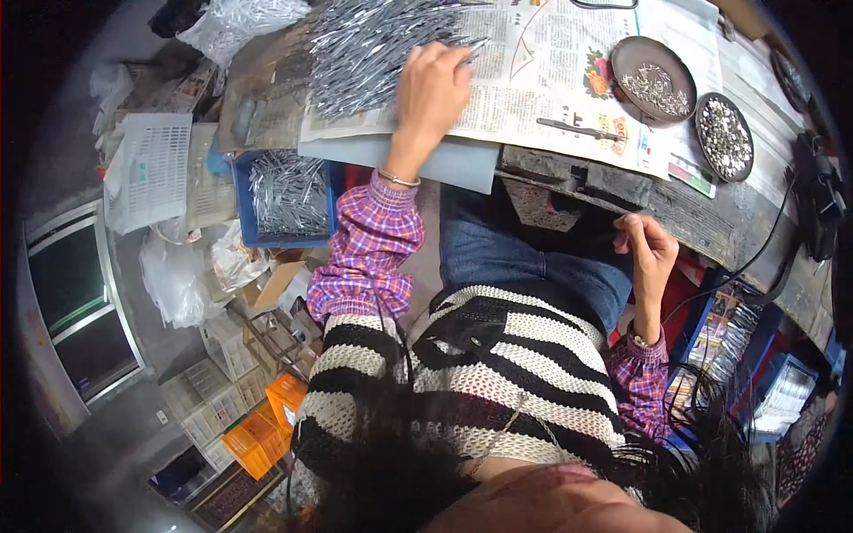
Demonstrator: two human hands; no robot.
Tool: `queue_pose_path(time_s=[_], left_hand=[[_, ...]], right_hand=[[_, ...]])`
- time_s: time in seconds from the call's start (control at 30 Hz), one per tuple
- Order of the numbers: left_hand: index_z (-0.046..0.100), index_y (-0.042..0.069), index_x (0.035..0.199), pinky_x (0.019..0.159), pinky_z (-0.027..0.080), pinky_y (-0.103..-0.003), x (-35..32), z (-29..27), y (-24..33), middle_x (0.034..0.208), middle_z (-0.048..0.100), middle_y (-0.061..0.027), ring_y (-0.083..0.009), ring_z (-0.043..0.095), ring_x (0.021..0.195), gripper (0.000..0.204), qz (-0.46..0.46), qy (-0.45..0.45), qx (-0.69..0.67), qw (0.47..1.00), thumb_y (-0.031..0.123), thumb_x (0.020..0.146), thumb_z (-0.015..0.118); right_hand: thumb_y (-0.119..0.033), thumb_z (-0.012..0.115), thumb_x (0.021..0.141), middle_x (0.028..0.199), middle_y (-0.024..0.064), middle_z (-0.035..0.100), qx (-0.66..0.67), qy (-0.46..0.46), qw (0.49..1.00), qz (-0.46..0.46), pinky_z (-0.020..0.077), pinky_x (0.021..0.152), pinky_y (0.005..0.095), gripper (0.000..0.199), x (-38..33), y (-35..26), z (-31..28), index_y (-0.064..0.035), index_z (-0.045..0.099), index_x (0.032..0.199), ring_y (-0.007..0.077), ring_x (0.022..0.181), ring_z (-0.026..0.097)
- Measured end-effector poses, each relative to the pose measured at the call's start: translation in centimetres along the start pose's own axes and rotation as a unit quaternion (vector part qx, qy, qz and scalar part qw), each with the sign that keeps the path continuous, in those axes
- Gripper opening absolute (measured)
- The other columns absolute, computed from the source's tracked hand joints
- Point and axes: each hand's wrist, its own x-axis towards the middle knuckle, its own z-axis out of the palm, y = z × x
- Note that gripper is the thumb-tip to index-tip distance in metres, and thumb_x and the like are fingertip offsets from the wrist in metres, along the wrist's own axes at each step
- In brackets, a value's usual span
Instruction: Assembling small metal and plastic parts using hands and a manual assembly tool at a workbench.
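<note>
A heap of slender silvery metal pieces [369, 53], pointed at the ends, is spread on newspaper at the far side of the bench. Over its right edge is my left hand [433, 93], fingers bent and drawn together. One slender piece sticks out by the fingertips, seemingly pinched there. My right hand [651, 253] is lower, in front of the bench edge and above my lap, its fingers curled closed. Whatever it may hold is hidden. Dark tweezers [582, 130] lie on the newspaper [498, 111] between the hands and the dishes.
Two dark round dishes [629, 55] of small shiny metal parts sit at the right. A blue bin [242, 209] of similar slender pieces stands below the bench at left. Blue boxes [682, 355] and a black cable [782, 222] are at right. White plastic baskets [147, 169] are at left.
</note>
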Motion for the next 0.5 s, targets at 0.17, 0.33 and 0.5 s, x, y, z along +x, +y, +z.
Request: queue_pose_path(time_s=[0.17,0.33,0.5], left_hand=[[0.068,0.008,0.085,0.071,0.045,-0.036,-1.1,1.1,0.1,0.083,0.06,-0.0101,-0.0293,0.056,0.081,0.013,0.003,0.007,-0.027,1.0,0.011,0.074,0.062],[0.064,0.01,0.075,0.068,0.043,-0.038,-1.4,0.6,0.4,0.077,0.057,-0.007,-0.0279,0.053,0.077,0.004,0.008,0.015,-0.02,1.0,0.013,0.073,0.063],[0.063,0.008,0.071,0.066,0.043,-0.037,-0.7,0.3,0.7,0.074,0.057,-0.0068,-0.0272,0.053,0.074,0.004,0.042,0.002,0.017,0.999,0.012,0.071,0.061]], right_hand=[[-0.012,0.058,0.089,0.061,0.001,0.06,0.002,-0.002,1.0,-0.009,0.0404,0.049,0.0169,0.018,-0.1,0.1,-0.1,0.0016,0.067,0.08,0.0042,0.053,0.053],[-0.013,0.059,0.088,0.061,0.0018,0.061,-0.002,-0.005,1.0,-0.005,0.0405,0.048,0.0174,0.019,-0.1,0.3,0.0,0.0017,0.067,0.078,0.0044,0.052,0.053],[-0.012,0.059,0.087,0.061,0.0022,0.061,-0.014,-0.002,1.0,-0.007,0.0418,0.048,0.018,0.018,0.1,-0.3,0.2,0.0014,0.067,0.077,0.0052,0.051,0.054]])
